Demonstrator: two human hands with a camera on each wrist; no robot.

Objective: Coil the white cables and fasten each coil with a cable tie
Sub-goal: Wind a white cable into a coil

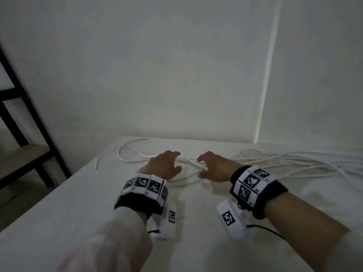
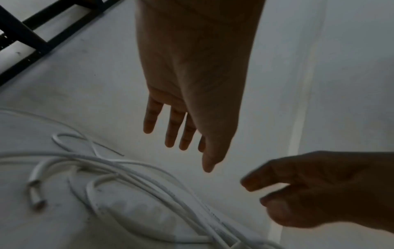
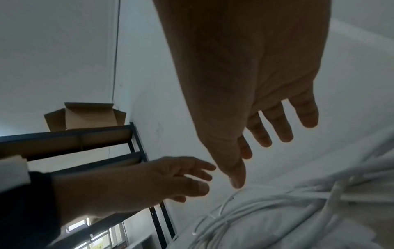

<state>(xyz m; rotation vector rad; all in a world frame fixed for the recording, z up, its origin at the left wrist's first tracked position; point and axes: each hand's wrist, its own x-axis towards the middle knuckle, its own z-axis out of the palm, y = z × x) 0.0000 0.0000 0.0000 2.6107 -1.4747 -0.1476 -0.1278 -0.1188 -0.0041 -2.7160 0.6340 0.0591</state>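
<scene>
White cables (image 1: 275,163) sprawl loose over the white table (image 1: 98,193), the thickest tangle at 3 o'clock of the hands, one strand (image 1: 125,152) looping off toward 10 o'clock. Both hands hover just above the middle strands, apart. The left hand (image 1: 164,165) and right hand (image 1: 215,167) are spread, fingers relaxed, gripping nothing. A black shelf (image 1: 23,107) stands at 9 o'clock.

Storeroom: black shelving rack (image 3: 136,144), cardboard box (image 3: 85,118)
</scene>
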